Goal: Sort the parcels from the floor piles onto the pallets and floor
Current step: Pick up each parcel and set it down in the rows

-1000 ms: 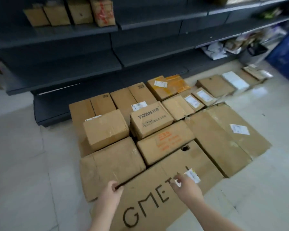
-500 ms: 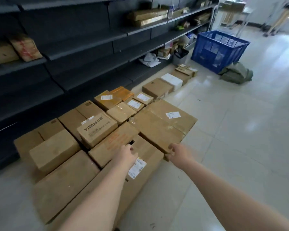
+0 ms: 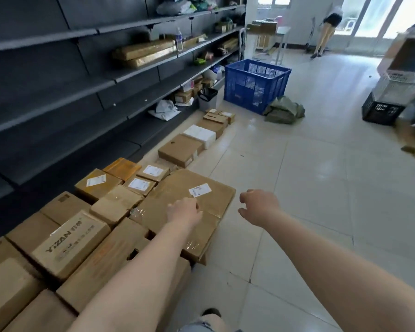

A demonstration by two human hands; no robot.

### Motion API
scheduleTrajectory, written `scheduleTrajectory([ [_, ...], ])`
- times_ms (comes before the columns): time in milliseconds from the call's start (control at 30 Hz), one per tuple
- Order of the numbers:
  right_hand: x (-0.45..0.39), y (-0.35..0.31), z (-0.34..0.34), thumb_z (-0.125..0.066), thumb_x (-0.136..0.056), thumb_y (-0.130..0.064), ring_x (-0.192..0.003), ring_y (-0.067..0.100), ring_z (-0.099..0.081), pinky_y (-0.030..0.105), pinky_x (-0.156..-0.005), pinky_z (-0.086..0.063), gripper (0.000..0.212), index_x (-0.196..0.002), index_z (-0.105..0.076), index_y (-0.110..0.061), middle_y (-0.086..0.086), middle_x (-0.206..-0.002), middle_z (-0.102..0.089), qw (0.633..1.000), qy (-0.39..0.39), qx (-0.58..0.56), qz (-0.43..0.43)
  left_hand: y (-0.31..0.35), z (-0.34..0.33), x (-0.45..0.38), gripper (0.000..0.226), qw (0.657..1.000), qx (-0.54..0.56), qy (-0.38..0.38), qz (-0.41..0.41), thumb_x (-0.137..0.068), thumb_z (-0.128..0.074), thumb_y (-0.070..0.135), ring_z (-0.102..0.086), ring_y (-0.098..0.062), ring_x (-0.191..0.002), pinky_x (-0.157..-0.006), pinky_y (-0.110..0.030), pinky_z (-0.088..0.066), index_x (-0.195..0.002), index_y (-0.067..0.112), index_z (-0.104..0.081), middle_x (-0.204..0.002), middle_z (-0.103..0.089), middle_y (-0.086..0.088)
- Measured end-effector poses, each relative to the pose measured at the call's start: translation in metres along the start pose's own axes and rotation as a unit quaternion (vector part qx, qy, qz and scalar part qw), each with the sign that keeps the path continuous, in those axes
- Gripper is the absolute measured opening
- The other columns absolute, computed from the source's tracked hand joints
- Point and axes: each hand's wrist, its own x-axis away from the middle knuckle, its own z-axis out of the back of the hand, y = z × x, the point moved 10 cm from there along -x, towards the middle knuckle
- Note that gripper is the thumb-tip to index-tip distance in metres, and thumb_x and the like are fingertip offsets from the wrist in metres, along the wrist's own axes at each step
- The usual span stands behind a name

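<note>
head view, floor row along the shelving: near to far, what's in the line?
Brown YIZAN-printed carton → large flat brown cardboard parcel with white label → square brown box → white flat box → blue plastic mesh crate.

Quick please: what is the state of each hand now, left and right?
Left hand: empty, over the large flat parcel; whether open or curled cannot be told.
Right hand: open, fingers loosely curled, holding nothing, above the floor.
</note>
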Motion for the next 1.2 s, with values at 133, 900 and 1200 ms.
scheduleTrajectory([
  [133,-0.058,0.035,0.023,-0.043,-0.096,-0.035,-0.115,0.022,-0.053,0.034,-0.088,-0.044,0.034,-0.122,-0.057,-0.02,-0.001,-0.123,-0.058,0.999,0.013,0.032,0.01,0.047,0.022,-0.077,0.027,0.999,-0.02,0.0,-0.045,-0.095,-0.047,0.031,-0.055,-0.023,-0.115,-0.098,-0.035,-0.037,-0.118,0.022,-0.059,-0.122,-0.061,-0.001],
  [900,-0.466,0.396,0.183,-0.048,-0.094,-0.032,-0.108,0.024,-0.054,0.032,-0.083,-0.038,0.03,-0.118,-0.058,-0.016,0.003,-0.117,-0.059,0.992,0.079,0.071,0.062,0.382,0.148,-0.518,0.029,0.993,-0.076,0.064,-0.069,-0.091,-0.045,0.03,-0.057,-0.021,-0.107,-0.078,-0.03,-0.035,-0.115,0.024,-0.061,-0.117,-0.062,0.001],
  [1200,-0.661,0.407,0.185,-0.048,-0.095,-0.035,-0.105,0.023,-0.055,0.033,-0.081,-0.045,0.032,-0.118,-0.057,-0.016,0.002,-0.115,-0.059,0.988,0.046,0.081,0.121,0.368,0.155,-0.686,0.022,0.998,-0.037,0.042,0.006,-0.091,-0.046,0.029,-0.058,-0.022,-0.105,-0.076,-0.03,-0.034,-0.108,0.022,-0.059,-0.112,-0.063,-0.001],
])
